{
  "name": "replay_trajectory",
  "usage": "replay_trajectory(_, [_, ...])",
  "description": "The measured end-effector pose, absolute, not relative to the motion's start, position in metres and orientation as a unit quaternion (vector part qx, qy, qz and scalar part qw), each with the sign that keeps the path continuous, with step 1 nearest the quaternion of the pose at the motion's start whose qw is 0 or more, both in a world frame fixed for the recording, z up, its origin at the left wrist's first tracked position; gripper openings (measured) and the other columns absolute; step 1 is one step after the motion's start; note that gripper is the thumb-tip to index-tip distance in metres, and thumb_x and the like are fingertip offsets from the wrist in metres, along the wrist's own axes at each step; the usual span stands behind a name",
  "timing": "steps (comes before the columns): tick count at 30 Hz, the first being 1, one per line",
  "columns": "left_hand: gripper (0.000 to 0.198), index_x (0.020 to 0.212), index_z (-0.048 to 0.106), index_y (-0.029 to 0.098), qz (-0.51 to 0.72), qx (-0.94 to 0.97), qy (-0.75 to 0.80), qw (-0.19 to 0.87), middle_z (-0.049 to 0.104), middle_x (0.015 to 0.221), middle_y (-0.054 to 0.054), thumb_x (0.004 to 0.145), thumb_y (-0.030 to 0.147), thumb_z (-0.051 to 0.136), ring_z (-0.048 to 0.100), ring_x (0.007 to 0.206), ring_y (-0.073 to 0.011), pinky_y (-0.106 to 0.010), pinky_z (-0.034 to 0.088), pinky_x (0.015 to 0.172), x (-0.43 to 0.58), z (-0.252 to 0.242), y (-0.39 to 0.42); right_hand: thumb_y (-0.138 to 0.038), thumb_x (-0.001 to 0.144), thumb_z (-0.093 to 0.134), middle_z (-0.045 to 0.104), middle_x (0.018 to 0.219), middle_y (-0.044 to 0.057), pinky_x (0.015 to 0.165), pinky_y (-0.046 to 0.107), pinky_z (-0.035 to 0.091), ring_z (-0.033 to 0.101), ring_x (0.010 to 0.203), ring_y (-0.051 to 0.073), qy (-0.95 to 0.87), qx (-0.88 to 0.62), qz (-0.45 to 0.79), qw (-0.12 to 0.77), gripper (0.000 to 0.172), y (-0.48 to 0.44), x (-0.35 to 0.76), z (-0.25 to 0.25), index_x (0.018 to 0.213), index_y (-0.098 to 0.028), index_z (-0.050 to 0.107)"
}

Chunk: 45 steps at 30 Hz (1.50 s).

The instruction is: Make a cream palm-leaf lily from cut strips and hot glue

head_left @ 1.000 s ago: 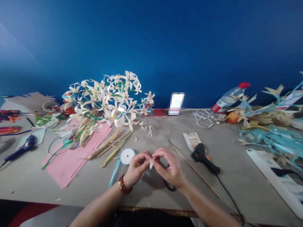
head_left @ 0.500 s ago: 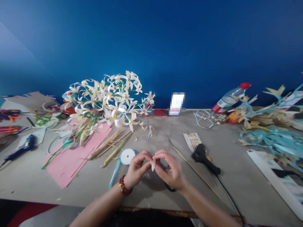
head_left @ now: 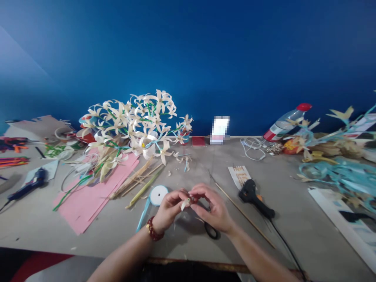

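Note:
Over the front middle of the table my left hand (head_left: 169, 210) and my right hand (head_left: 216, 212) meet at the fingertips. Between them is a small cream-coloured petal piece (head_left: 185, 204), like those on the finished flowers. My left thumb and finger pinch it. The right fingertips press close against its far side, curled in. Partly under my right hand lie scissors, their black handle loop (head_left: 212, 231) showing. A roll of light blue ribbon (head_left: 158, 195) sits just beyond my left hand, its loose end trailing toward me.
Cream flowers (head_left: 158, 123) stand at the back left, near pink paper sheets (head_left: 79, 213) and dry stalks (head_left: 136, 178). A thin stick (head_left: 242, 213) and a black glue gun (head_left: 255, 199) with its cord lie right. Blue ribbons (head_left: 337, 176) and a bottle (head_left: 283, 123) are farther right.
The petal piece has turned from hanging downward to tilting left, showing more of its face. My right hand has shifted slightly, uncovering more of the scissors' handle.

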<state>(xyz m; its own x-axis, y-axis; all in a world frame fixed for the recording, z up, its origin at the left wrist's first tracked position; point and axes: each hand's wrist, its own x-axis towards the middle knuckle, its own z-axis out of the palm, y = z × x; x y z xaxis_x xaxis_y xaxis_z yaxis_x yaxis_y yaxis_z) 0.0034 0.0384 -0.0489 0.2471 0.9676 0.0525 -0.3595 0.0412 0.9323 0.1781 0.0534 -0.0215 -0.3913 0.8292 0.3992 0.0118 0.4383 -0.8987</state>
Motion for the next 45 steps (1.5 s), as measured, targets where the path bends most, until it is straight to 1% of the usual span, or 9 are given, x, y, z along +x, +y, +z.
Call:
replay_trajectory(4, [0.031, 0.065, 0.066, 0.014, 0.469, 0.396, 0.333, 0.716, 0.065, 0.064, -0.003, 0.069, 0.040, 0.081, 0.057, 0.063, -0.0142, -0.027, 0.045, 0.067, 0.002, -0.050, 0.039, -0.027, 0.088, 0.064, 0.057, 0.091, 0.004, 0.067, 0.029, 0.054, 0.063, 0.071, 0.015, -0.664, -0.256, 0.551, 0.435, 0.008, 0.058, 0.181, -0.026, 0.092, -0.022, 0.068])
replay_trajectory(10, [0.033, 0.065, 0.068, 0.013, 0.403, 0.325, 0.294, 0.804, 0.065, 0.056, -0.002, 0.060, 0.039, 0.087, 0.056, 0.053, -0.0110, -0.024, 0.042, 0.060, 0.001, -0.056, 0.040, -0.032, 0.082, 0.074, 0.055, 0.080, -0.002, 0.065, 0.028, 0.054, 0.067, 0.064, 0.014, -0.562, -0.232, 0.687, 0.398, 0.014, 0.058, 0.176, -0.028, 0.083, -0.020, 0.068])
replay_trajectory(17, [0.030, 0.066, 0.070, 0.013, 0.382, 0.301, 0.288, 0.825, 0.065, 0.056, -0.002, 0.060, 0.035, 0.088, 0.056, 0.049, -0.0105, -0.024, 0.041, 0.058, 0.003, -0.056, 0.041, -0.030, 0.076, 0.080, 0.059, 0.070, -0.004, 0.061, 0.027, 0.052, 0.068, 0.061, 0.014, -0.460, -0.232, 0.766, 0.385, 0.022, 0.055, 0.173, -0.034, 0.074, -0.017, 0.062])
replay_trajectory(21, [0.025, 0.068, 0.070, 0.014, 0.417, 0.309, 0.297, 0.802, 0.063, 0.060, 0.000, 0.064, 0.033, 0.086, 0.057, 0.054, -0.0099, -0.022, 0.043, 0.060, 0.006, -0.054, 0.040, -0.029, 0.078, 0.078, 0.061, 0.067, -0.003, 0.062, 0.026, 0.050, 0.065, 0.060, 0.013, -0.478, -0.251, 0.739, 0.404, 0.020, 0.055, 0.174, -0.033, 0.074, -0.018, 0.061])
replay_trajectory(28, [0.014, 0.075, 0.071, 0.015, 0.512, 0.481, 0.333, 0.629, 0.065, 0.072, -0.002, 0.081, 0.027, 0.073, 0.057, 0.070, -0.0134, -0.025, 0.044, 0.070, 0.006, -0.051, 0.037, -0.033, 0.075, 0.079, 0.052, 0.060, -0.005, 0.053, 0.021, 0.039, 0.050, 0.055, 0.010, -0.505, -0.310, 0.663, 0.458, 0.027, 0.055, 0.173, -0.029, 0.066, -0.019, 0.058])
replay_trajectory(36, [0.017, 0.077, 0.068, 0.016, 0.524, 0.503, 0.341, 0.597, 0.062, 0.072, -0.001, 0.085, 0.031, 0.068, 0.055, 0.068, -0.0132, -0.024, 0.043, 0.067, 0.006, -0.050, 0.036, -0.038, 0.073, 0.080, 0.059, 0.065, -0.003, 0.059, 0.024, 0.044, 0.055, 0.061, 0.012, -0.478, -0.322, 0.686, 0.444, 0.026, 0.053, 0.169, -0.029, 0.071, -0.020, 0.061])
replay_trajectory(38, [0.017, 0.077, 0.067, 0.016, 0.529, 0.498, 0.355, 0.589, 0.062, 0.071, -0.001, 0.086, 0.031, 0.067, 0.055, 0.069, -0.0136, -0.025, 0.043, 0.068, 0.006, -0.050, 0.035, -0.040, 0.073, 0.079, 0.061, 0.068, -0.002, 0.055, 0.022, 0.043, 0.054, 0.058, 0.011, -0.483, -0.352, 0.676, 0.431, 0.025, 0.057, 0.173, -0.031, 0.077, -0.020, 0.064])
replay_trajectory(42, [0.018, 0.078, 0.065, 0.016, 0.542, 0.493, 0.380, 0.564, 0.063, 0.071, -0.002, 0.088, 0.031, 0.064, 0.055, 0.072, -0.0146, -0.026, 0.043, 0.074, 0.003, -0.051, 0.035, -0.045, 0.081, 0.070, 0.058, 0.067, -0.002, 0.043, 0.019, 0.033, 0.042, 0.047, 0.007, -0.491, -0.452, 0.576, 0.472, 0.027, 0.076, 0.194, -0.033, 0.082, -0.018, 0.065])
replay_trajectory(45, [0.019, 0.077, 0.065, 0.016, 0.542, 0.495, 0.391, 0.556, 0.063, 0.070, -0.002, 0.087, 0.032, 0.064, 0.055, 0.072, -0.0146, -0.026, 0.043, 0.073, 0.002, -0.052, 0.037, -0.045, 0.082, 0.069, 0.051, 0.061, -0.004, 0.043, 0.020, 0.033, 0.042, 0.047, 0.008, -0.495, -0.484, 0.491, 0.529, 0.028, 0.086, 0.216, -0.028, 0.079, -0.019, 0.060])
